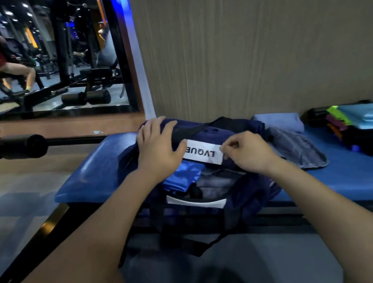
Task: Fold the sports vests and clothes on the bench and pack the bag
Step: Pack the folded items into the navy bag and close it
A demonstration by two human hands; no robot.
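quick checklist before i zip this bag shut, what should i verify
1. Bag on bench: ok, though its near side overhangs the edge.
2. Left hand steadying the bag's top: ok.
3. Right hand pinching at the white label's end: ok; zipper pull cannot tell.
4. Blue cloth clear of the opening: not ok, it lies in the gap.
5. Everything packed: not ok, grey cloth and a folded stack remain on the bench.

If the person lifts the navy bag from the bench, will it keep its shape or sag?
The navy bag would probably sag: its fabric already slumps over the bench edge. The shiny blue garment inside may slide. It is likely light, holding clothes only.
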